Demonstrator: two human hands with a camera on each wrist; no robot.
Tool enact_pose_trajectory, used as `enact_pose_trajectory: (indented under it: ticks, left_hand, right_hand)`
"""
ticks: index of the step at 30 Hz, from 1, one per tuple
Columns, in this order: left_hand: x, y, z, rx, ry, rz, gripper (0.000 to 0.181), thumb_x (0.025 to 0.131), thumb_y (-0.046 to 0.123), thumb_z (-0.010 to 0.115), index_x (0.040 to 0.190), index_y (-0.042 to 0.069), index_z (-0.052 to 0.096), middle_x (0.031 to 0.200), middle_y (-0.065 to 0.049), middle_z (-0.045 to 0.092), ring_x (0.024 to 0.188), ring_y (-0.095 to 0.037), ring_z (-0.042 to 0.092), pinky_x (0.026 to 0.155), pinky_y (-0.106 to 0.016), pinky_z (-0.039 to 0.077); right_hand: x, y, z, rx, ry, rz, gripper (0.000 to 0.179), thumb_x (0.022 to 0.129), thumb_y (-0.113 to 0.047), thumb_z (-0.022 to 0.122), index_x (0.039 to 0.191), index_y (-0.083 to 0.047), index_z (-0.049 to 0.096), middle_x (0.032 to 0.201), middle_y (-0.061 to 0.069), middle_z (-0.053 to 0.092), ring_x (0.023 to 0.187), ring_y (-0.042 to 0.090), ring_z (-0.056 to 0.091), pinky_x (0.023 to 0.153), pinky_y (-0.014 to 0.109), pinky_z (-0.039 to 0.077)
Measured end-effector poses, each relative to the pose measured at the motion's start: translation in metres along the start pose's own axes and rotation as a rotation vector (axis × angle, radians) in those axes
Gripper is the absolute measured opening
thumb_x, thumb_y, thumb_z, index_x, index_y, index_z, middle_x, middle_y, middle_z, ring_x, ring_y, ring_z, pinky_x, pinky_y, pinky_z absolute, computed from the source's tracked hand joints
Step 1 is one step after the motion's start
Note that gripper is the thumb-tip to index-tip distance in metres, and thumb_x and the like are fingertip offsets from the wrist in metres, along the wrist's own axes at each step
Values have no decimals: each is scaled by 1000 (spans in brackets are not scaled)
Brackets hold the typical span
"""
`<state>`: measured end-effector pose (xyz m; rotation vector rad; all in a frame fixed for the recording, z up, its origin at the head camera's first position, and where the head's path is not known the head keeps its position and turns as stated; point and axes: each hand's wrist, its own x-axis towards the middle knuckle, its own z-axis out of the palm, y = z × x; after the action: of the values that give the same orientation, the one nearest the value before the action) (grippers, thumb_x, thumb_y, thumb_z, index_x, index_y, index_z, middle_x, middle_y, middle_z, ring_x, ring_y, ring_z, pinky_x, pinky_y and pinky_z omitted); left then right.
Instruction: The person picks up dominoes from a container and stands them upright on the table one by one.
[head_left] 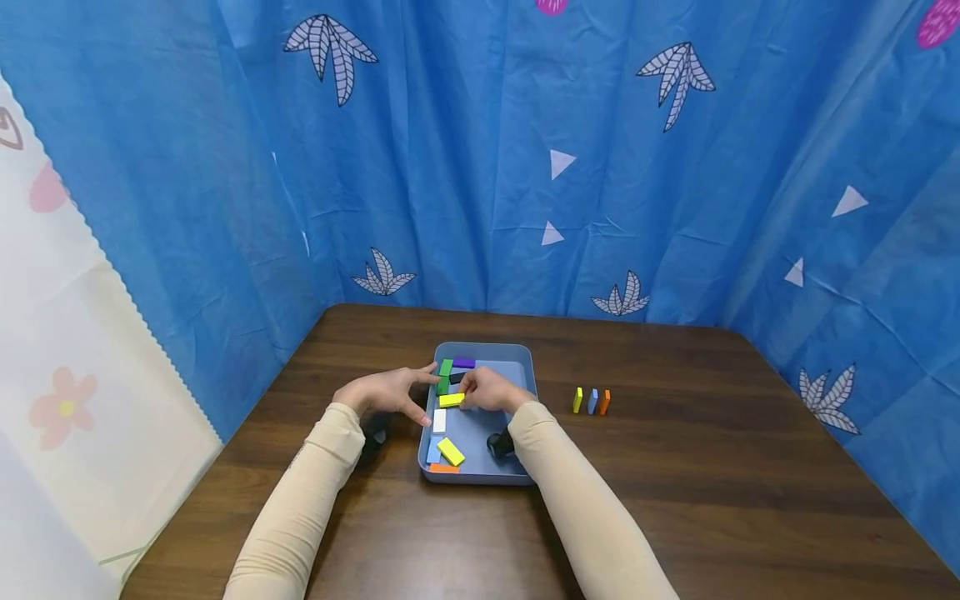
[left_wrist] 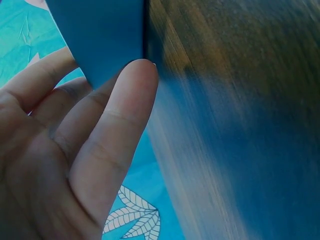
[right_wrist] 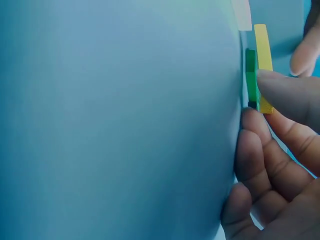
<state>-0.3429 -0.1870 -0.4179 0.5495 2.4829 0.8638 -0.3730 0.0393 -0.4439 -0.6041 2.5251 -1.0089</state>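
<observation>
The right hand [head_left: 491, 390] pinches 1 yellow rectangular block [head_left: 452, 400] within the shallow rectangular blue-grey tray [head_left: 480, 437]; the left hand [head_left: 390, 393], fingers spread, holds nothing at the tray's left side.

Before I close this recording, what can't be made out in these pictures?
Black block: head view, partly hidden by the right hand.
Near right corner of the tray: head view, covered by the right sleeve.
Left hand, some fingertips: left wrist view, behind the tray wall.
Any markings on the three upright blocks: head view, too small.
</observation>
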Motion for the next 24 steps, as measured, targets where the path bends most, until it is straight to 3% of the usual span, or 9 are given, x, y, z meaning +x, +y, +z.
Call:
enact_pose_trajectory:
  ticks: [9,17,24]
  left_hand:
    - [1,-1,0,-1,4,-11,86,82,32,84,154,14,41,171,-6,9,154,-40,15,119,-66,22]
    - [2,-1,0,-10,10,-17,86,81,31,84,154,15,41,170,-6,10,155,-39,15,120,-64,23]
    - [3,-1,1,-21,7,-23,87,81,31,84,154,14,40,170,-6,9,155,-39,15,119,-65,23]
  right_hand:
    - [-8,-1,-10,19,28,0,11,90,-7,72,101,-4,69,95,7,66,79,17,56,70,26,51]
    - [-16,-7,-19,-17,85,-71,13,91,-6,71,103,-2,70,98,9,68,83,17,58,78,29,55]
    - [-29,-17,-24,-57,123,-139,11,92,-8,71,101,-3,71,97,8,71,83,17,60,77,28,56]
